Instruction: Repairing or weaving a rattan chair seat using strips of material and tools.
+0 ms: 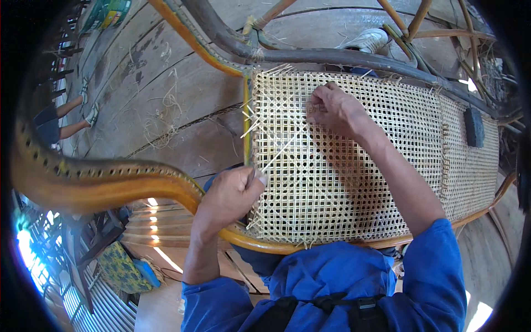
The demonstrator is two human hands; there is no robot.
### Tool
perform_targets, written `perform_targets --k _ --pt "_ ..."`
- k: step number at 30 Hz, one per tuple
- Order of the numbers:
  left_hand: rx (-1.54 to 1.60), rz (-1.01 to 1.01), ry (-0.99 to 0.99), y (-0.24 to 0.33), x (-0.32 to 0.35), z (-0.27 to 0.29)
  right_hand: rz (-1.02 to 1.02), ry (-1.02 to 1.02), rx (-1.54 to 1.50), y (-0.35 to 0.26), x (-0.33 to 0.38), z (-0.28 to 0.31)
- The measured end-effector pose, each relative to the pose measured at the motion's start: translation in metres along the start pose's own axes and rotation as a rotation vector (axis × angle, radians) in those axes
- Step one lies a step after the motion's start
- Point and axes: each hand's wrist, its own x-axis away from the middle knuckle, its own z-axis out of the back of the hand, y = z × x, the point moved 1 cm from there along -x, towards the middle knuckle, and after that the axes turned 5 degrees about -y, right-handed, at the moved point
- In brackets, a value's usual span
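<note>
- Bare wooden floorboards, grey and strewn with loose pale cane scraps, run under a curved rattan chair frame.
- Across the middle lies a pale woven cane seat panel, an open lattice stretched inside a glossy amber wooden frame with a row of small holes along its bend.
- Dark bent rattan poles cross the top edge of the panel, bound with wrapping at the corner.
- On the panel's left part the weave is looser, with cut strand ends sticking out past the frame.
- A thin pale cane strand runs slantwise across the lattice between the two hands.
- The left hand sits at the panel's lower left edge, fingers curled closed, pinching the lower end of that strand between thumb and forefinger.
- The right hand rests on the weave near the upper edge, fingers bent down, tips pressed into the lattice at the strand's upper end; whether it truly grips the strand cannot be told.
- Both forearms come from blue sleeves.
- At far left, another person's legs stand on the boards, well apart.
- A dark rectangular block lies on the panel's right end.
</note>
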Motion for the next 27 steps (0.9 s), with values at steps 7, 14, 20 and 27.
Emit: perform_targets --k 7,14,20,27 --pt "-0.183 -0.367 0.554 0.03 0.026 -0.01 0.679 -0.303 -0.543 -0.065 0.026 -0.022" --pt "-0.551 0.003 0.377 0.057 0.004 0.003 0.331 -0.04 -0.654 -0.031 0.028 -0.012" --pt "-0.86 0.184 0.196 0.061 -0.037 0.012 0.173 -0.036 -0.388 -0.02 0.017 -0.043" --pt "-1.054 0.17 0.139 0.067 -0.051 0.008 0.209 0.219 -0.214 -0.033 0.049 -0.034"
